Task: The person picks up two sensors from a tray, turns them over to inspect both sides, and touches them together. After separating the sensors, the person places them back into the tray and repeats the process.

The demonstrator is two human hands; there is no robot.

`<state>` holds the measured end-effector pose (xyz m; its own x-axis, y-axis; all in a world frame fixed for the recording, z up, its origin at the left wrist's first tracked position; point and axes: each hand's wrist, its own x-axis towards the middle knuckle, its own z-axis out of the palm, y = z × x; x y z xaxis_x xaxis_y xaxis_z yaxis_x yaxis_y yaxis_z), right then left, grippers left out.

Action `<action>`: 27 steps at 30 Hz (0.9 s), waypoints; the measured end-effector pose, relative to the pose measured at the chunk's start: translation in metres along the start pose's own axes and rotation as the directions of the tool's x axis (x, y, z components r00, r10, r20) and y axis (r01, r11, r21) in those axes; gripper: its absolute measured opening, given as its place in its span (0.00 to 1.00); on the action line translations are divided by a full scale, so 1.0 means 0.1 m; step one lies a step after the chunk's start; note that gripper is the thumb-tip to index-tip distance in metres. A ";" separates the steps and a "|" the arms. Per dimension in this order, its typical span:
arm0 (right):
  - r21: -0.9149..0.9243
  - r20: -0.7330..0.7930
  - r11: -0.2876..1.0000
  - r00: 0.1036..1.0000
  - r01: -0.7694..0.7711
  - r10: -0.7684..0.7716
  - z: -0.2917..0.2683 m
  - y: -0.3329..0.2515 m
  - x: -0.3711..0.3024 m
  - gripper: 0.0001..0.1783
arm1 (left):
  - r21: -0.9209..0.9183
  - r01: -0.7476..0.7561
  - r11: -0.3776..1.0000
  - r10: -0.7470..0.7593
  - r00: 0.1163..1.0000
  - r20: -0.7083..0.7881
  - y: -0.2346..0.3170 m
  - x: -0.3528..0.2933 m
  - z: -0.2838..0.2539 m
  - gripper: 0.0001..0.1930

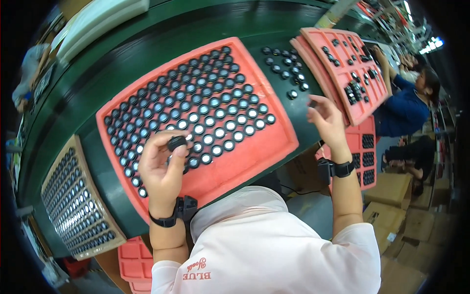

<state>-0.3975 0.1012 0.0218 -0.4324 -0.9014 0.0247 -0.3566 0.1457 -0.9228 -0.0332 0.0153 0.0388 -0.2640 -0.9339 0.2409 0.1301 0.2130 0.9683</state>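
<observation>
In the thumb and fingers of my left hand is a black round cap-like part, held above the near part of a pink tray. Rows of similar black round parts with shiny pale tops stand in that tray. My right hand is raised to the right of the tray, its thumb and fingers curled around a small dark piece. This piece is mostly hidden by the fingers, so its kind is unclear. Just beyond the right hand, a loose group of the same round parts lies on the green surface.
The green conveyor-like bench runs under everything. Stacked pink compartment trays with black parts stand at right. A tan tray full of round parts sits at left. Cardboard boxes and a co-worker in blue are at far right.
</observation>
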 end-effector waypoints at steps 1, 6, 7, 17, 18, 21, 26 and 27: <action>0.070 0.064 0.998 0.998 0.004 -0.008 0.07 -0.15 -0.04 0.15 | 0.006 -0.013 1.000 0.013 1.000 -0.001 -0.02 0.01 0.02 0.07; 0.393 0.277 0.918 0.944 0.060 -0.181 0.50 -0.65 -0.10 0.17 | 0.127 -0.058 0.990 0.061 0.998 -0.018 -0.14 0.05 0.00 0.08; 0.424 0.332 0.901 0.910 0.090 -0.247 0.57 -0.72 -0.09 0.17 | 0.147 -0.045 0.988 0.051 0.998 -0.034 -0.16 0.07 0.01 0.08; 0.619 0.296 0.718 0.752 0.319 -0.589 1.65 -0.90 0.18 0.13 | 0.267 0.031 0.963 0.055 0.950 -0.309 -0.16 0.04 -0.07 0.10; 0.621 0.292 0.718 0.757 0.315 -0.585 1.70 -0.88 0.20 0.13 | 0.271 0.035 0.962 0.051 0.952 -0.303 -0.18 0.05 -0.12 0.10; 0.673 0.303 0.700 0.775 0.238 -0.555 1.85 -0.78 0.24 0.12 | 0.266 0.076 0.961 0.016 0.945 -0.327 -0.24 0.03 -0.26 0.10; 0.651 0.410 0.753 0.790 0.096 -0.456 1.90 -0.56 0.25 0.12 | 0.318 0.049 0.947 0.052 0.952 -0.300 -0.37 0.03 -0.34 0.11; 0.651 0.414 0.753 0.786 0.098 -0.460 1.91 -0.54 0.24 0.11 | 0.338 0.053 0.940 0.046 0.959 -0.278 -0.40 0.02 -0.37 0.11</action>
<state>-0.2302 -0.0067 -0.0011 0.1672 -0.9439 0.2847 0.2284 -0.2438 -0.9425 -0.0033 -0.0060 -0.0018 0.0189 -0.9660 0.2579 -0.2149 0.2480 0.9446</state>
